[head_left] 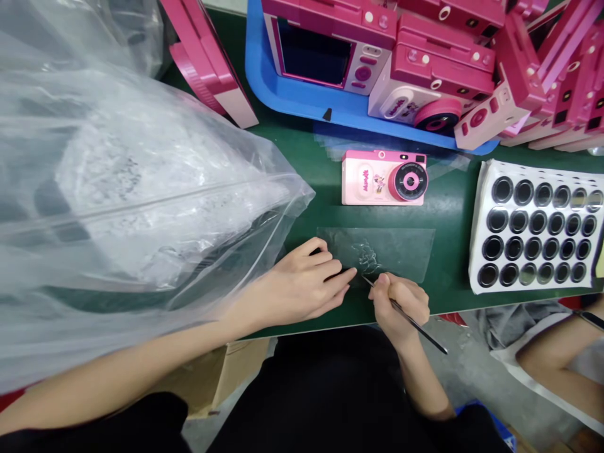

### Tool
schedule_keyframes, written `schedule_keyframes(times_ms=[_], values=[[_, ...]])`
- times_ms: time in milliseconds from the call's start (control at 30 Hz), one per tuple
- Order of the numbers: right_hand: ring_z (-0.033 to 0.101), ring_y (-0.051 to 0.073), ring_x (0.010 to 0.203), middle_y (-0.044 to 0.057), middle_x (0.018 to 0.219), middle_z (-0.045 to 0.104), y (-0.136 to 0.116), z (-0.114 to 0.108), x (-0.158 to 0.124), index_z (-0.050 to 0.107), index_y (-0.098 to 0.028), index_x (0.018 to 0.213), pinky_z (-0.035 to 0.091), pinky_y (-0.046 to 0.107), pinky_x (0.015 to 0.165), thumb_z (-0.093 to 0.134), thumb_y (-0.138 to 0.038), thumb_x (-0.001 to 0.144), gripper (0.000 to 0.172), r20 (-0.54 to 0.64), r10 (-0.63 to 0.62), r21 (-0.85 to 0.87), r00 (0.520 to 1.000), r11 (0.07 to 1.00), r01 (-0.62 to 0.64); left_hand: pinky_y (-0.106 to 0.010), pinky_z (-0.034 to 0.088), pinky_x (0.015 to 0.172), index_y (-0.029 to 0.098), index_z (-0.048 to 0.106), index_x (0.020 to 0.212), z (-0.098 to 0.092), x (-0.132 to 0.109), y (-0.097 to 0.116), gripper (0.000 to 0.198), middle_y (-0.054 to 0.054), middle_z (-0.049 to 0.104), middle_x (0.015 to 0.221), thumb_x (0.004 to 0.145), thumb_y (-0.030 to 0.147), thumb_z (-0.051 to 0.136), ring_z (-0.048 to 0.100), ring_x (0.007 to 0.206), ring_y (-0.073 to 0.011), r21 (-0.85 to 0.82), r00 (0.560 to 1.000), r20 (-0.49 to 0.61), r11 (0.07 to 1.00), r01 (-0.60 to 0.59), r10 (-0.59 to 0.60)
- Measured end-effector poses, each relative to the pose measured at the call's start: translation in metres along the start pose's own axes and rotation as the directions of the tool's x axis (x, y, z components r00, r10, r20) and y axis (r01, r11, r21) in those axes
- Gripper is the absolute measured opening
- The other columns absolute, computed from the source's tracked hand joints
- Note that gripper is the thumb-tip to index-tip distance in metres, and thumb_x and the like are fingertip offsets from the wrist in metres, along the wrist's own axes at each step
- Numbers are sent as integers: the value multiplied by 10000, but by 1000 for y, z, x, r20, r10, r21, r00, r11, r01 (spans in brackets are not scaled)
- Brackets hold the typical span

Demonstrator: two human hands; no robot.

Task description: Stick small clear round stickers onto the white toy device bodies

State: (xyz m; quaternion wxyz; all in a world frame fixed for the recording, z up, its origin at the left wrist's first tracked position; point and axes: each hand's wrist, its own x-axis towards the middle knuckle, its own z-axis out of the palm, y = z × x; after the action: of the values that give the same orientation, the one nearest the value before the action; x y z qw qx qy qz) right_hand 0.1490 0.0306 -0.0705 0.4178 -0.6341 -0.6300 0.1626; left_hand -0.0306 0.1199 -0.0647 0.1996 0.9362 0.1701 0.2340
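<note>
My right hand (401,305) is closed around slim dark tweezers (422,330), their tip pointing left at the lower edge of a clear plastic sheet (406,248). Several small clear pieces (368,257) lie bunched on that sheet. My left hand (311,280) rests at the sheet's left side, fingers loosely stretched and holding nothing I can see; its forefinger nearly meets the tweezer tip. Just beyond the sheet a pink and white toy camera (365,182) lies with its round lens ring upward.
A large clear plastic bag (212,176) of small clear parts covers the left. Behind, a blue tray (278,94) holds several pink cameras. At right sits a white sheet of round dark lenses (503,236). Another person's arm (557,352) shows at lower right.
</note>
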Motion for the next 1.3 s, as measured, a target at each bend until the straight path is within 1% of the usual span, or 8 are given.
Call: schedule_keyframes(times_ms=[333, 467, 600, 700, 833, 967, 1167, 1300], values=[[425, 58, 371, -68, 425, 432, 0, -2, 1, 284, -210, 526, 363, 210, 420, 530, -76, 897, 465, 20, 4, 20, 1000, 1000, -5, -352, 500, 743, 103, 677, 1077, -1, -1, 0, 215, -11, 658, 703, 966, 185, 513, 599, 644, -148, -3, 1000, 27, 1000, 5, -5], [429, 59, 373, -67, 425, 431, 0, -1, 0, 287, -211, 526, 371, 211, 424, 524, -83, 904, 464, 6, 15, 5, 1000, 1000, -15, -349, 502, 752, 124, 682, 1066, -1, -1, 0, 216, -11, 667, 709, 972, 191, 500, 599, 650, -145, 5, 999, 32, 1000, 9, -9], [435, 60, 381, -66, 431, 431, 0, 0, 0, 287, -212, 529, 372, 211, 427, 522, -90, 911, 465, -7, 21, -8, 1000, 1000, -22, -348, 493, 746, 117, 683, 1051, -2, 0, 0, 205, -9, 658, 698, 969, 190, 510, 593, 642, -146, 6, 1000, 21, 1000, 3, -3], [441, 57, 386, -68, 443, 445, 0, 0, 0, 291, -208, 539, 368, 207, 430, 530, -68, 902, 457, -2, 6, 4, 1000, 1000, -6, -349, 487, 759, 123, 679, 1052, -1, 0, 0, 204, -7, 659, 707, 968, 189, 506, 592, 650, -145, 3, 999, 38, 1000, 12, -12], [454, 55, 387, -66, 442, 459, 0, 0, 2, 285, -205, 544, 363, 198, 422, 518, -44, 899, 454, 11, -21, 25, 1000, 999, 21, -349, 488, 747, 105, 674, 1069, -1, -1, 0, 205, -8, 655, 705, 965, 186, 516, 593, 642, -146, -2, 1000, 20, 1000, 4, -4], [457, 50, 390, -65, 442, 462, -1, 0, 3, 272, -204, 549, 361, 192, 422, 511, -39, 905, 459, 4, -18, 30, 1000, 999, 18, -352, 486, 754, 101, 666, 1092, -1, -2, 0, 209, -13, 663, 717, 961, 180, 523, 595, 647, -149, -12, 1000, 26, 1000, 9, -8], [440, 51, 387, -67, 430, 433, -1, -1, 2, 276, -207, 535, 364, 197, 419, 506, -64, 913, 465, 20, -17, 8, 1000, 1000, 17, -352, 479, 762, 105, 667, 1093, -1, -2, 0, 211, -16, 663, 720, 960, 179, 521, 594, 650, -149, -15, 999, 37, 1000, 14, -13], [427, 50, 381, -69, 426, 416, 0, -1, 1, 270, -207, 530, 358, 199, 415, 502, -70, 913, 469, 22, -22, 16, 1000, 1000, 21, -346, 489, 748, 95, 677, 1076, -1, -1, 0, 202, -9, 660, 711, 958, 177, 535, 590, 641, -140, -16, 1000, 15, 1000, 6, -6]])
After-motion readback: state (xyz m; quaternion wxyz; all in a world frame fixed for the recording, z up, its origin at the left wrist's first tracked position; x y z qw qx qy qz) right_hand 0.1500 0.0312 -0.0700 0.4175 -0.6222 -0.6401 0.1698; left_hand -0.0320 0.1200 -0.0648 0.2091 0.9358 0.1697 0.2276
